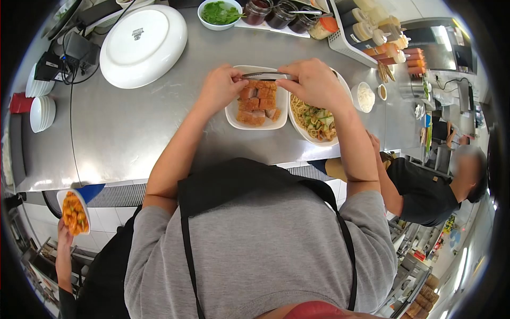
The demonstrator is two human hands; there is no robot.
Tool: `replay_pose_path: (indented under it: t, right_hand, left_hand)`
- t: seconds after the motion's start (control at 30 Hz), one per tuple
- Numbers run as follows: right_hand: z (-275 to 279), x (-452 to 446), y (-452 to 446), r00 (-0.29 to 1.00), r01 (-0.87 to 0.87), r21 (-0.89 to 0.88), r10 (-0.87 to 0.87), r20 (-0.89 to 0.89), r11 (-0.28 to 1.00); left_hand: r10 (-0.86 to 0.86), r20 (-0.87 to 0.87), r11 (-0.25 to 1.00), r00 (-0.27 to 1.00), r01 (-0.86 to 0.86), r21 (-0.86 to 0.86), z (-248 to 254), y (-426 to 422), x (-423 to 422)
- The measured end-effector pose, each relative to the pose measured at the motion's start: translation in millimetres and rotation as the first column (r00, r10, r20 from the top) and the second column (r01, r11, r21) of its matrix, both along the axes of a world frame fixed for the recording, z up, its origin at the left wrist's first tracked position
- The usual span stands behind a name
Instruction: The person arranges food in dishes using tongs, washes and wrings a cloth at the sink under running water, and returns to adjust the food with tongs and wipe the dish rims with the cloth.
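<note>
My left hand (pixel 224 85) and my right hand (pixel 314 82) pinch opposite ends of a thin, dark, slightly curved strip with a metallic look (pixel 260 74). Its exact kind cannot be made out. It spans the far side of a white square dish (pixel 257 126), above pieces of crispy roast pork (pixel 257 103) arranged in rows. Just right of that dish, partly covered by my right hand and forearm, is a white oval plate (pixel 319 142) of fried noodles with vegetables (pixel 316 119).
A large upturned white plate (pixel 143 45) lies at the left. Along the back are a bowl of green herbs (pixel 219 14), dark jars (pixel 281 15) and a sauce-bottle basket (pixel 353 45). A rice bowl (pixel 363 97) stands right. A co-worker's hand (pixel 65 234) holds a dish; another person (pixel 425 186) stands right.
</note>
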State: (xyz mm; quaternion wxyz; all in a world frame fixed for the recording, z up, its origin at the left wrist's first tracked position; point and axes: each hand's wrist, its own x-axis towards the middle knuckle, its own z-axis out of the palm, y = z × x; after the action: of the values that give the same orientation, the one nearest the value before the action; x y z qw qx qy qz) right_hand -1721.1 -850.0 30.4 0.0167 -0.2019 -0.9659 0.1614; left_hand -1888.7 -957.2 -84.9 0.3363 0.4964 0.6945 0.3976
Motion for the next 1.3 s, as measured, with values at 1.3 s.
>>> replay_pose_path:
  t: [1.3]
  right_hand:
    - [5, 29, -17, 0.999, 0.029, 0.088, -0.031, 0.018, 0.996]
  left_hand:
    - [-0.041, 0.024, 0.999, 0.999, 0.04, 0.034, 11, -20, 21]
